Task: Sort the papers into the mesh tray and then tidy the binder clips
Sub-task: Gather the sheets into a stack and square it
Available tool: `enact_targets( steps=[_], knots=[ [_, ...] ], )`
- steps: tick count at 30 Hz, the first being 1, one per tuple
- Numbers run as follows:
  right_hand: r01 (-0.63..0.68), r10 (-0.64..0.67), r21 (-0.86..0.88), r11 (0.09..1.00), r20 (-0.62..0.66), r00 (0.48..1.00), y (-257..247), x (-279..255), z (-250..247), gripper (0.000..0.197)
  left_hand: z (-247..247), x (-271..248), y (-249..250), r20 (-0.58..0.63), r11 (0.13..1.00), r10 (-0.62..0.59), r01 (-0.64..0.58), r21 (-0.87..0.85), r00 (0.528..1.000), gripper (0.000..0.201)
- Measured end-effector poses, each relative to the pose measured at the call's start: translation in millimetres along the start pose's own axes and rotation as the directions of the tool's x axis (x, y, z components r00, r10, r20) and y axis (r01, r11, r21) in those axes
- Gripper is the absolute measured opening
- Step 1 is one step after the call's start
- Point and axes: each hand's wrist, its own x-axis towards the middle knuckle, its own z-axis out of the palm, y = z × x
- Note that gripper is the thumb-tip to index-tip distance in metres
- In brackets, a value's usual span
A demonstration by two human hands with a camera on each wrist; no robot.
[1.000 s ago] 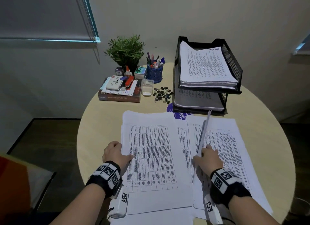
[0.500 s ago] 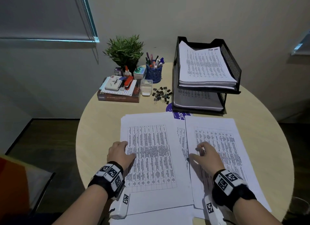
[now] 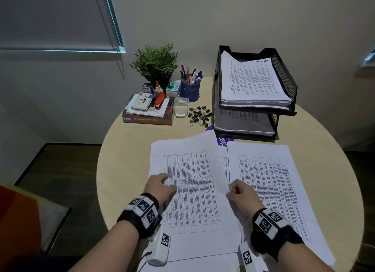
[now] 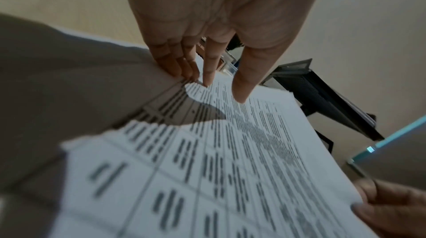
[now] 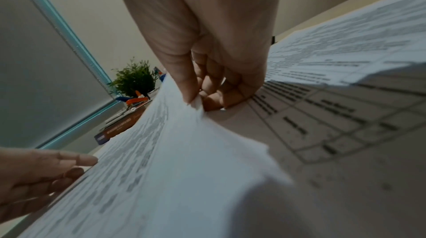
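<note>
Two spreads of printed papers lie on the round table: a left stack and a right stack. My left hand rests on the left stack near its left edge, and its fingertips touch the top page. My right hand pinches the right edge of the left stack's top sheet between thumb and fingers and lifts it a little. The black two-tier mesh tray at the back right holds papers on both levels. Several loose binder clips lie to its left.
At the back left are a potted plant, a blue pen cup, a book pile with a stapler and a small clear box. A purple sticker shows between the stacks. The table edge curves close on the left.
The sheet my right hand held upright now lies flat on the right stack. My right hand moved left and pinched the left stack's edge. My left hand slid slightly further onto the left stack.
</note>
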Motion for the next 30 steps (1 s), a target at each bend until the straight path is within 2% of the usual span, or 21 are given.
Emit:
enact_targets(
  steps=[5,8,10,13,15,17,21,25,28,29,30],
  knots=[
    [-0.037,0.054,0.220,0.975,-0.073,0.996,11,1,-9,0.030,22,-8,7,-0.070,0.997,0.058,-0.055,0.046,0.996,0.056],
    [-0.082,0.158,0.398,0.914,-0.161,0.974,24,5,-10,0.027,24,-9,9,-0.123,0.999,0.017,-0.011,0.048,0.992,0.060],
    [-0.097,0.219,0.491,0.866,-0.197,0.956,30,7,-12,0.025,22,-9,11,-0.105,0.999,-0.021,0.023,0.023,0.994,0.065],
    [-0.129,0.235,0.583,0.802,-0.108,0.966,30,4,-15,0.013,24,-10,15,-0.003,0.996,-0.022,0.021,-0.085,1.000,0.068],
    [-0.141,0.181,0.553,0.821,-0.018,0.983,28,3,-16,0.015,28,-12,18,0.051,0.994,-0.008,0.013,-0.104,0.999,0.072],
    [-0.146,0.168,0.512,0.847,0.002,0.986,26,5,-19,0.017,31,-12,21,0.063,0.988,-0.019,0.028,-0.152,0.998,0.071],
    [-0.203,0.233,0.576,0.792,0.022,0.972,30,5,-31,0.021,25,-12,24,0.075,0.911,-0.108,0.129,-0.391,0.991,0.062],
    [-0.225,0.213,0.619,0.753,0.095,0.972,35,2,-39,0.025,17,-11,22,0.086,0.921,-0.086,0.112,-0.374,0.993,0.062],
    [-0.227,0.190,0.635,0.738,0.128,0.974,33,1,-41,0.029,18,-15,25,0.250,0.873,-0.056,0.169,-0.458,0.967,0.079],
    [-0.219,0.179,0.637,0.739,0.128,0.975,32,1,-41,0.029,20,-17,27,0.321,0.867,-0.073,0.219,-0.448,0.944,0.084],
    [-0.212,0.167,0.633,0.745,0.130,0.977,31,-1,-41,0.027,23,-18,27,0.356,0.892,-0.088,0.232,-0.388,0.930,0.081]
  ],
)
